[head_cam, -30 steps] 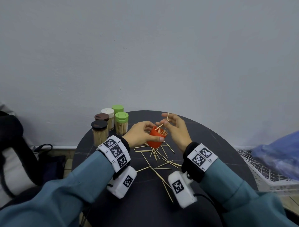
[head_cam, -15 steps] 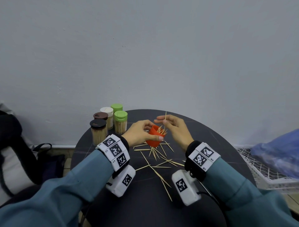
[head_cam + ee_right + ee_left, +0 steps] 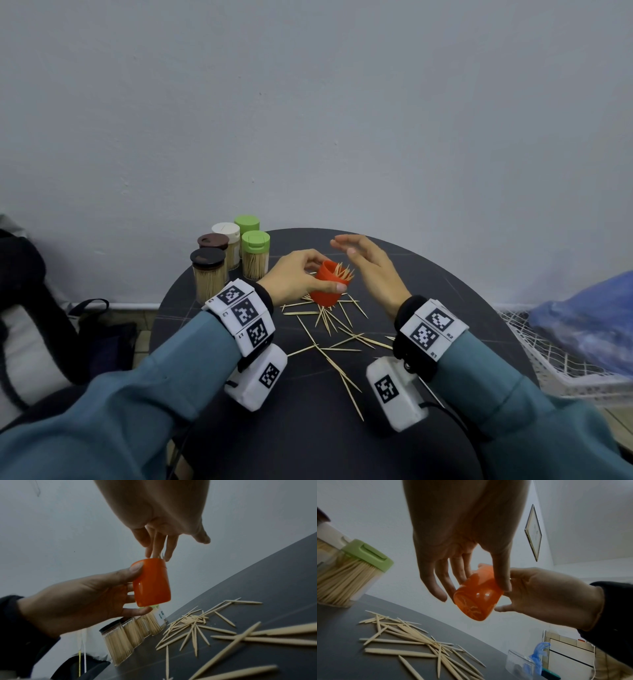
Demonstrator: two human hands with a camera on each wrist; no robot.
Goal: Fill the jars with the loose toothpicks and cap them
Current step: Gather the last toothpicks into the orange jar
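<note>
At frame centre, the left hand (image 3: 297, 275) grips one orange jar (image 3: 329, 283), tilted, toothpick tips poking out. The right hand (image 3: 371, 270) hovers beside it, fingers spread, holding nothing. Five capped jars (image 3: 255, 254) stand upper left; loose toothpicks (image 3: 337, 334) scatter on the table (image 3: 445, 291).

L hand (image 3: 297, 276) gripped the orange jar (image 3: 329, 283), tilted w/ toothpicks (image 3: 343, 270) sticking out its mouth. R hand (image 3: 371, 270) hovered just beside it, fingers relaxed. Loose toothpicks (image 3: 337, 334) lay scattered on the round dark counter (image 3: 445, 301); five capped jars (image 3: 228, 260) stood at back-left.
</note>
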